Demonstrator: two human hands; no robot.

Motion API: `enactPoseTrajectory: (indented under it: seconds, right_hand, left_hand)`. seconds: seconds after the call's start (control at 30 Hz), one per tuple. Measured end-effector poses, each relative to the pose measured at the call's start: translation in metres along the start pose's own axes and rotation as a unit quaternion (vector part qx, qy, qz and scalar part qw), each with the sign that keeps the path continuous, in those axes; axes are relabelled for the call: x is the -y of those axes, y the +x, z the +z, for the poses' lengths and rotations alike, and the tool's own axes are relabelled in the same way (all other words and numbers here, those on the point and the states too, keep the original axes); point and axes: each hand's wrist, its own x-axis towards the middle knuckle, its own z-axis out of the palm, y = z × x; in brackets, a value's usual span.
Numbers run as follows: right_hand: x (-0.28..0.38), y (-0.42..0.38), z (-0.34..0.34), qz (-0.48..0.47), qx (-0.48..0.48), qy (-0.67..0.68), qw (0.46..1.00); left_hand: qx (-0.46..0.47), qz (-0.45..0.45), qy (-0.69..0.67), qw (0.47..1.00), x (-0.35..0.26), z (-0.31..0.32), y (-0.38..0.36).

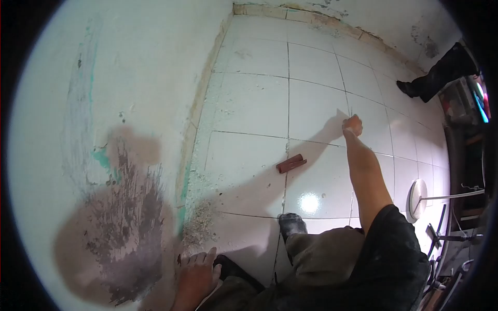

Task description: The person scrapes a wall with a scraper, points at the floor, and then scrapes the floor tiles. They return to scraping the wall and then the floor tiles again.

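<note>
My right hand (353,125) is stretched out low over the white tiled floor (316,106), its fingers closed. A thin blade, seen nearly edge-on, sticks out beyond the fist and looks like a scraper (350,111); its handle is hidden in my grip. My left hand (198,274) is at the bottom, beside my knee and close to the wall (129,78). Its dusty fingers are apart and nothing shows in them. Between the hands, a folded reddish-brown piece, apparently sandpaper (291,164), lies on the tiles.
Crumbled debris (202,220) lies along the wall's base. The wall has a dark, scraped patch (129,233). Another person's leg (441,75) is at the upper right. A round stand base (417,199) with a metal pole and dark furniture line the right side.
</note>
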Motion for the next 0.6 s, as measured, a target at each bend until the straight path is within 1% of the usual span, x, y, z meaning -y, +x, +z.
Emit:
enactPoseTrajectory:
  seconds: [0.03,0.1,0.13,0.2,0.23,0.3,0.33,0.37,0.4,0.43,0.47,0.5,0.53,0.57,0.6]
  right_hand:
    - [0.0,0.002,0.001,0.002,-0.003,-0.002,1.0]
    - [0.007,-0.006,0.009,-0.034,0.024,0.005,0.999]
    - [0.018,-0.006,0.014,-0.042,0.022,0.015,0.999]
    - [0.049,-0.011,0.019,-0.083,0.046,0.009,0.995]
    - [0.068,-0.01,0.028,-0.097,0.039,0.019,0.994]
    - [0.107,-0.017,0.042,-0.135,0.032,0.027,0.99]
    - [0.128,-0.024,0.046,-0.159,0.031,0.024,0.987]
    - [0.149,-0.027,0.058,-0.18,0.027,0.031,0.983]
    - [0.17,-0.032,0.071,-0.202,0.023,0.036,0.978]
    - [0.193,-0.048,0.062,-0.192,0.057,0.024,0.98]
    - [0.208,-0.057,0.075,-0.263,0.047,0.017,0.963]
    - [0.223,-0.071,0.089,-0.283,0.008,0.061,0.957]
    - [0.236,-0.093,0.077,-0.312,0.049,0.041,0.948]
    - [0.249,-0.103,0.1,-0.37,0.032,0.04,0.928]
    - [0.256,-0.125,0.098,-0.42,0.047,0.039,0.905]
  left_hand:
    - [0.0,0.004,0.0,1.0,0.002,0.005,0.005]
    - [-0.112,0.061,0.075,0.989,0.01,0.018,0.013]
    - [-0.111,0.062,0.079,0.989,0.009,0.017,0.014]
    - [-0.138,0.068,0.075,0.985,0.006,0.012,0.019]
    - [-0.14,0.068,0.083,0.984,0.006,0.012,0.019]
    - [-0.105,0.053,0.056,0.992,0.01,0.017,0.021]
    - [-0.056,0.039,0.036,0.997,0.009,0.011,0.02]
    - [-0.06,0.039,0.043,0.997,0.006,0.005,0.02]
    - [-0.043,0.029,0.039,0.998,0.003,0.001,0.02]
    - [-0.025,0.018,0.033,0.999,0.003,0.001,0.02]
    - [-0.037,0.019,0.006,0.999,0.011,0.014,0.021]
    - [-0.038,0.019,0.005,0.999,0.009,0.012,0.021]
    - [-0.005,0.006,0.036,0.999,0.005,0.008,0.02]
    - [0.027,-0.005,0.065,0.997,0.0,0.003,0.019]
    - [0.026,0.0,0.062,0.998,-0.004,-0.009,0.02]
